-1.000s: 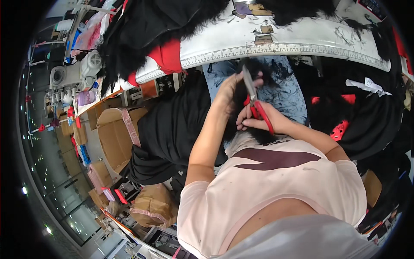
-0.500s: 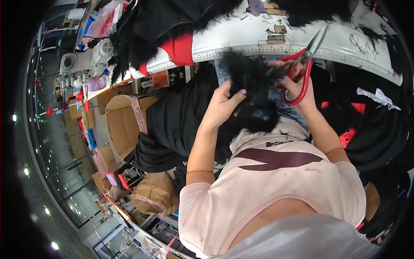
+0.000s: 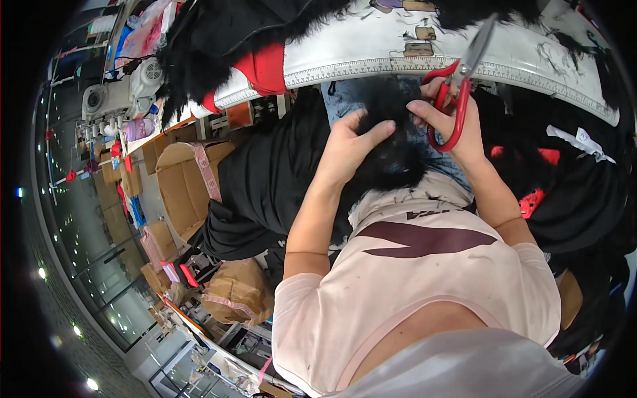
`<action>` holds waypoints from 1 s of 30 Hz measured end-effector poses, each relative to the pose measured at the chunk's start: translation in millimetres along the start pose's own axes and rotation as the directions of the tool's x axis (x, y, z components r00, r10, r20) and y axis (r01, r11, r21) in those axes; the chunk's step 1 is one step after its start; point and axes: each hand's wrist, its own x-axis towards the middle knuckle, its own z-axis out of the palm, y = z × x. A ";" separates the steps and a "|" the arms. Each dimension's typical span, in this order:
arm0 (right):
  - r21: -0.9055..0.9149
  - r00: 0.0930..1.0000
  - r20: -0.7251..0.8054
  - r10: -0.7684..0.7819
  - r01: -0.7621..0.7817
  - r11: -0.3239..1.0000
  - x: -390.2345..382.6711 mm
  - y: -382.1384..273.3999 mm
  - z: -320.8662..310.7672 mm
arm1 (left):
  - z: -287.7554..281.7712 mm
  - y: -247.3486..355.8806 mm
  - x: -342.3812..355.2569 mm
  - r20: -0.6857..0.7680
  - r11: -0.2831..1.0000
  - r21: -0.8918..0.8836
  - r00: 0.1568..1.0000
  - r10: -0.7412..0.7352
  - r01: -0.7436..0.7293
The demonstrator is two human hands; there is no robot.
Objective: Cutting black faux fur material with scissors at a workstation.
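Note:
Over my lap lies a piece of black furry fabric [image 3: 398, 162], its long fibres fluffed up toward the table edge. My left hand [image 3: 346, 151] is closed on its left side, thumb on top and the fingers partly buried in the fur. A pair of large scissors [image 3: 462, 73] with red handles hangs in my right hand [image 3: 464, 126], blades apart from the fur and pointing up and away. The thumb and fingertips of that hand reach the right edge of the fur; whether they pinch it is hard to see.
Ahead runs a white table [image 3: 332, 50] with a ruler strip [image 3: 391, 65] along its near edge, scattered with black fur clippings. More black furry fabric [image 3: 219, 40] and a red strip [image 3: 269, 69] lie at left. Cardboard boxes [image 3: 189, 192] stand left, black cloth [image 3: 577, 199] right.
My right hand has drawn slightly nearer the fur, its thumb now stretched toward my left hand. The scissors have tilted more upright. My left hand has shifted a little on the fabric.

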 end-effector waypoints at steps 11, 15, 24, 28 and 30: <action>-0.708 0.961 0.272 0.051 0.164 0.687 -23.4 15.1 -56.5 | -12.2 3.4 4.2 -0.102 0.960 -0.279 0.994 -0.036 0.006; -0.712 0.962 0.269 0.050 0.164 0.683 -20.9 13.1 -43.7 | -6.8 8.0 5.1 -0.157 0.981 -0.193 0.988 -0.010 -0.021; -0.740 0.950 0.312 0.020 0.230 0.633 -18.1 11.0 -38.7 | 0.1 16.1 -0.4 -0.237 0.996 -0.068 0.971 0.032 -0.049; -0.732 0.946 0.323 0.030 0.229 0.642 -17.6 13.2 -40.5 | -3.9 12.1 0.9 -0.127 0.997 0.074 0.991 0.046 -0.037; -0.729 0.941 0.334 0.052 0.223 0.647 -19.2 16.6 -41.6 | -3.4 9.9 -0.4 -0.134 0.996 0.067 0.989 0.066 -0.057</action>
